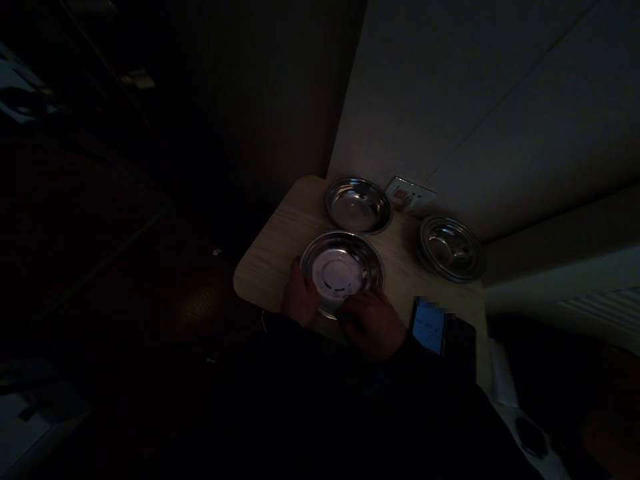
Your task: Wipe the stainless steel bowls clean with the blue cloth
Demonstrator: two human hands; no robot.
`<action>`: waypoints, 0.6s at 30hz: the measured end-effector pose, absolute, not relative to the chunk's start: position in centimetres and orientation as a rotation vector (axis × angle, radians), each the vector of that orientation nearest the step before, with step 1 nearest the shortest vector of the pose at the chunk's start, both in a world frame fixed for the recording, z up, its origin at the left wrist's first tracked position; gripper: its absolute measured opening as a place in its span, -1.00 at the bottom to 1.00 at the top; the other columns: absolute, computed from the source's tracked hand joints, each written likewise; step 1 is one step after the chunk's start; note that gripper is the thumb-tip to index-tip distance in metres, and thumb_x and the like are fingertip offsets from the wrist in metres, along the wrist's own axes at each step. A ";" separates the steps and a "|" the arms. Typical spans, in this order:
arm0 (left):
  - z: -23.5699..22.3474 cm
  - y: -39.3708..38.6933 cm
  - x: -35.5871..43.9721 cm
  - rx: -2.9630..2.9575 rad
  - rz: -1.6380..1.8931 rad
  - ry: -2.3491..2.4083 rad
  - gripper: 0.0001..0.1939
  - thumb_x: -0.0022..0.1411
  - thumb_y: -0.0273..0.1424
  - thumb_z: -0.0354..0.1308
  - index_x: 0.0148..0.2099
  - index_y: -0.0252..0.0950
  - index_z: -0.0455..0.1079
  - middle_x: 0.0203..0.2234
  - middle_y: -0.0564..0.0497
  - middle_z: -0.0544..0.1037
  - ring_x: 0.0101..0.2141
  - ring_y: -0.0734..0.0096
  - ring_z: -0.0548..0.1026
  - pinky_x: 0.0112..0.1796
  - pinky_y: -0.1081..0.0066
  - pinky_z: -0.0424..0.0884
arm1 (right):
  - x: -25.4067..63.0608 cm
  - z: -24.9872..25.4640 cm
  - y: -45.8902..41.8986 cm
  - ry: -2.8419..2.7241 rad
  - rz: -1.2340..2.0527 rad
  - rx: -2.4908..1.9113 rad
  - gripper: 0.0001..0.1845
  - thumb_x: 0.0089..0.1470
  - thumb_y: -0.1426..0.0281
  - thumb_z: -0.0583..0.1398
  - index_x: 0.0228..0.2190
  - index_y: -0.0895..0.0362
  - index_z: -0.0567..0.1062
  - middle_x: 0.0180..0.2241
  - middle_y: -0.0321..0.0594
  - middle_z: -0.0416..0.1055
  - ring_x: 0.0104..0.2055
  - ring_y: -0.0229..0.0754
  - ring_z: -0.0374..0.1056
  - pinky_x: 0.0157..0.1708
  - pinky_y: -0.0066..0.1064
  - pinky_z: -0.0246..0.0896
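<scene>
A shiny metal bowl [336, 267] with a wide rim sits on the small table in front of me. My left hand [301, 298] grips its left rim, thumb side up along the edge. At the bowl's near right edge is my right hand [376, 323], its fingers curled inward over the rim. Something dark shows beneath those fingers, too dim to name. Just behind stands a second metal bowl [356, 207], close against the first. To the right, near the wall, is a stack of similar metal bowls [450, 250].
The light-wood table [267, 267] has rounded corners and stands against a pale wall [450, 87] with a socket plate [407, 193]. A phone with a lit screen [428, 327] lies by my right forearm. The floor at left is very dark.
</scene>
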State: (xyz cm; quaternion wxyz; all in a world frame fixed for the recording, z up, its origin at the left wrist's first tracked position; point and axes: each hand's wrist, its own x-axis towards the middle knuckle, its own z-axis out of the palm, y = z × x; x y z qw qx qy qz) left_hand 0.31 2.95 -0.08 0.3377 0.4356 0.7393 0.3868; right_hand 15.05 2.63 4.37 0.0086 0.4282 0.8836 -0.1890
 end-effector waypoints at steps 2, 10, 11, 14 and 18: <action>-0.1 2.9 0.4 1.130 1.017 1.938 -0.51 0.13 -0.53 -0.12 0.15 -0.38 0.08 -0.14 -0.18 0.46 -0.14 0.20 0.45 -0.14 0.29 0.34 | 15.1 4.2 2.8 2.751 -0.589 1.357 -0.88 -0.02 0.45 0.12 -0.41 0.10 0.47 -0.36 -0.26 0.42 -0.18 -0.17 0.28 0.07 -0.20 -0.21; -0.4 2.8 0.3 1.088 0.970 1.968 -0.49 0.12 -0.51 -0.09 0.15 -0.37 0.08 -0.11 -0.21 0.44 -0.12 0.16 0.43 -0.13 0.24 0.34 | 14.5 4.2 3.1 2.740 -0.603 1.309 -0.86 -0.03 0.44 0.11 -0.38 0.11 0.46 -0.31 -0.23 0.43 -0.14 -0.12 0.27 0.08 -0.15 -0.23; -0.5 2.9 0.3 1.092 0.994 1.948 -0.49 0.11 -0.52 -0.09 0.14 -0.37 0.09 -0.10 -0.19 0.43 -0.10 0.17 0.42 -0.12 0.25 0.33 | 14.9 4.4 3.1 2.726 -0.585 1.320 -0.87 -0.02 0.44 0.11 -0.40 0.12 0.46 -0.33 -0.22 0.43 -0.15 -0.13 0.27 0.08 -0.16 -0.22; -0.4 3.0 0.5 1.068 1.037 1.911 -0.49 0.09 -0.55 -0.10 0.13 -0.36 0.10 -0.07 -0.18 0.41 -0.07 0.21 0.40 -0.09 0.27 0.32 | 15.2 4.7 3.0 2.710 -0.552 1.354 -0.87 0.00 0.43 0.10 -0.41 0.11 0.47 -0.35 -0.23 0.43 -0.16 -0.13 0.28 0.08 -0.16 -0.24; -0.4 2.9 0.5 1.025 1.008 1.929 -0.50 0.08 -0.55 -0.09 0.11 -0.40 0.10 -0.12 -0.20 0.43 -0.12 0.22 0.43 -0.12 0.27 0.34 | 13.0 4.4 2.9 2.715 -0.567 1.360 -0.84 0.02 0.40 0.08 -0.38 0.10 0.46 -0.31 -0.22 0.43 -0.13 -0.14 0.27 0.11 -0.14 -0.29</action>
